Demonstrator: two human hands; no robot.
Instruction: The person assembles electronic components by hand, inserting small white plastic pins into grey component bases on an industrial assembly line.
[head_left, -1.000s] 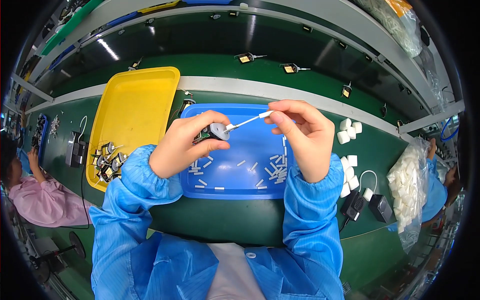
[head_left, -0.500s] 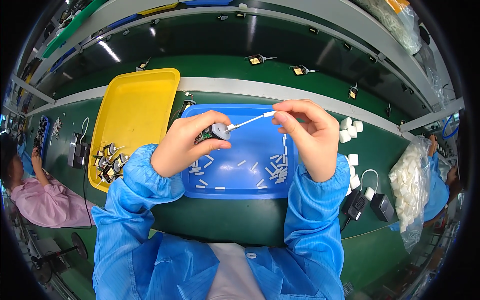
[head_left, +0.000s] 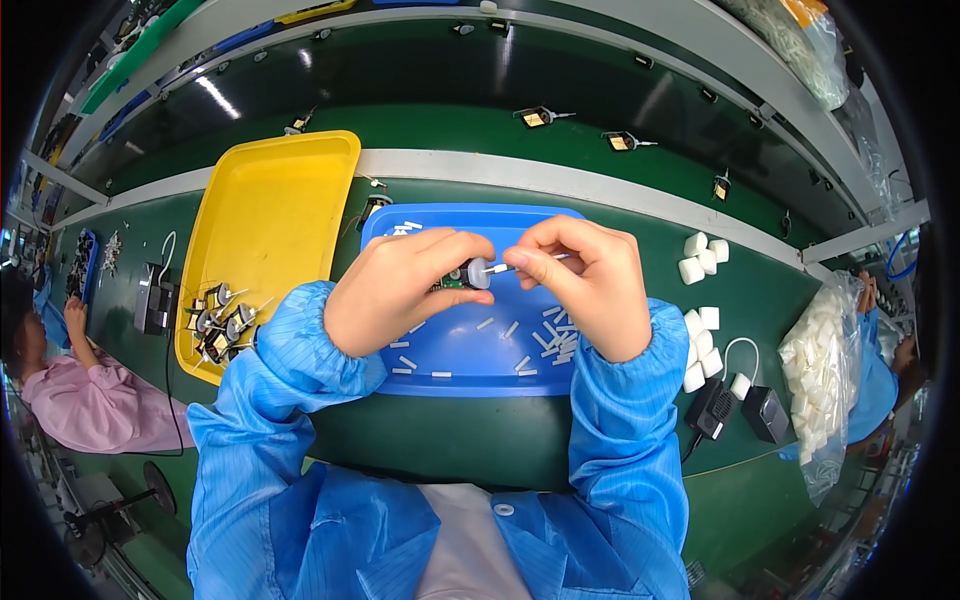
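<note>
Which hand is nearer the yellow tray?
Left. The left hand is over the blue tray's left side, just right of the yellow tray; the right hand is farther right, beyond the left hand.

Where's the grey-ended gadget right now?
In the head view, the gadget is near centre, in the left hand, above the blue tray, just left of the right hand.

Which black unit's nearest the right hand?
The unit in the left hand, stem toward the right hand; others lie farther off, some in the yellow tray.
</note>
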